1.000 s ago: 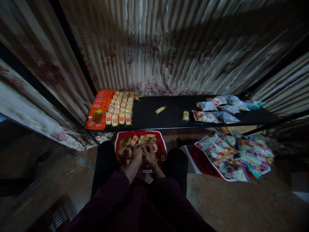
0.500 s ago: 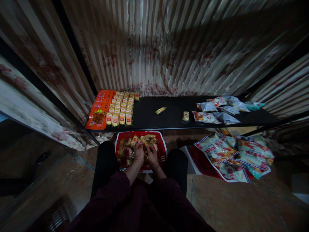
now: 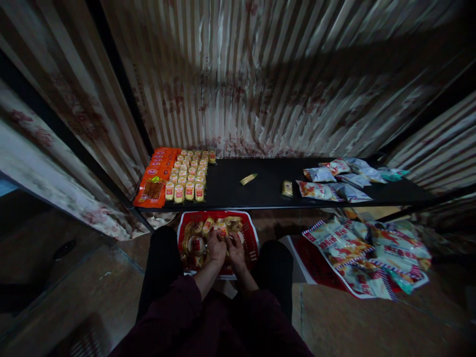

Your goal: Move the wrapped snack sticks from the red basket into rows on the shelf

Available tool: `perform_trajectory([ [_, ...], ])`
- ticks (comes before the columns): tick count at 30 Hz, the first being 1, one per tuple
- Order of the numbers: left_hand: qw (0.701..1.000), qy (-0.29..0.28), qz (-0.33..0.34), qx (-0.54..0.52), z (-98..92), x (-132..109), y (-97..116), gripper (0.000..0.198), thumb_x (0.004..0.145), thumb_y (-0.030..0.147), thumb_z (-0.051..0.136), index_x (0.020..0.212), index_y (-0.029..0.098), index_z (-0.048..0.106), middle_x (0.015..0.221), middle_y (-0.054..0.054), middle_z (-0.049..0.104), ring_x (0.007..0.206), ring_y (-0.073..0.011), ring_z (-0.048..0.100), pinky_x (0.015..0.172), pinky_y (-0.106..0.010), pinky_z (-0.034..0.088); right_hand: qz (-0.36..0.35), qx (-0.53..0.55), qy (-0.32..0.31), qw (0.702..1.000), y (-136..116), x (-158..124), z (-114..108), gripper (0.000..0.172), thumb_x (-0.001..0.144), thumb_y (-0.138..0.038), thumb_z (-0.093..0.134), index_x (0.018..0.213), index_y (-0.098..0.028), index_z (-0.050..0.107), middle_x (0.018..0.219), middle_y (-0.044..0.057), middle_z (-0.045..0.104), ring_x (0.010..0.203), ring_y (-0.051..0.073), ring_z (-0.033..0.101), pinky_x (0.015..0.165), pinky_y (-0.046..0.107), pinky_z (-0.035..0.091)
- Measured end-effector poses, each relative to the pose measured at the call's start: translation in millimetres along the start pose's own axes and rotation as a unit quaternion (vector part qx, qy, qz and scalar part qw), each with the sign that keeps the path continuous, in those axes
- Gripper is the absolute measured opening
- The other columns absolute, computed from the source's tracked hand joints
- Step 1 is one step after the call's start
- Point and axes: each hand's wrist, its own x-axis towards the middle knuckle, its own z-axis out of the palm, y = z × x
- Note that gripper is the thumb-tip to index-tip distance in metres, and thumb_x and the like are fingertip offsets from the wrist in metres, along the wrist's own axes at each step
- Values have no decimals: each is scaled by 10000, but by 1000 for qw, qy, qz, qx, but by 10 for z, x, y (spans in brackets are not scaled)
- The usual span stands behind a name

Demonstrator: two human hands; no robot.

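Note:
Both hands are close together over a red basket (image 3: 254,233) with a white rim, which stands between my knees. The basket holds many small yellow snack cakes in clear wrappers with red labels. My left hand (image 3: 216,247) is closed, its fingers on a wrapped snack cake (image 3: 222,228) just beyond the fingertips. My right hand (image 3: 235,249) is closed beside it, with its fingertips at the same cake's near right side. The fingers partly cover the lower end of this cake.
On the black shelf (image 3: 238,196) stand rows of wrapped cakes (image 3: 189,188), orange snack packets (image 3: 151,186), two single packets lying apart, and several snack bags (image 3: 318,190) at the right. A second basket (image 3: 344,282) heaped with bags stands on the floor at right.
The view has tilted slightly, so shelf and baskets sit lower. My hands have drawn closer together at the wrapped cake in the basket.

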Motion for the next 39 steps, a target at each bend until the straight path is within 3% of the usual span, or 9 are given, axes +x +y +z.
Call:
perform_trajectory([
  [4, 999, 0, 26, 23, -15, -10, -9, 245, 652, -20, 475, 705, 195, 578, 832, -35, 600, 921, -185, 572, 930, -349, 411, 28, 7, -16, 999, -24, 24, -5, 408, 697, -533, 598, 935, -206, 650, 943, 86, 710, 877, 248, 660, 831, 398, 512],
  [15, 998, -6, 65, 3, -37, -73, 69, 287, 656, -16, 461, 795, 206, 578, 906, -63, 614, 956, -200, 570, 937, -340, 415, 12, -68, 34, 997, -165, -6, -114, 380, 684, -517, 594, 904, -216, 670, 920, 96, 717, 849, 274, 659, 762, 403, 517],
  [19, 998, -3, 59, -13, -54, -89, 109, 327, 656, -15, 450, 873, 199, 568, 966, -72, 610, 963, -191, 568, 945, -333, 412, -10, -62, 38, 997, -228, -13, -94, 347, 720, -461, 581, 947, -208, 652, 929, 83, 711, 878, 248, 648, 801, 386, 508],
  [23, 997, -5, 72, -18, -106, -94, 211, 267, 675, 9, 447, 808, 209, 565, 941, -66, 603, 957, -193, 564, 952, -334, 404, -19, -63, 40, 997, -323, 4, -64, 372, 747, -423, 552, 1018, -180, 629, 1040, 100, 677, 952, 237, 625, 878, 390, 478],
  [39, 993, -11, 115, -33, -31, 110, 458, 280, 736, 83, 486, 932, 219, 632, 959, -66, 639, 921, -198, 569, 891, -330, 425, -87, -46, 26, 995, -818, 279, 13, 340, 796, -412, 500, 1032, -184, 591, 1042, 91, 662, 953, 214, 607, 904, 376, 452],
])
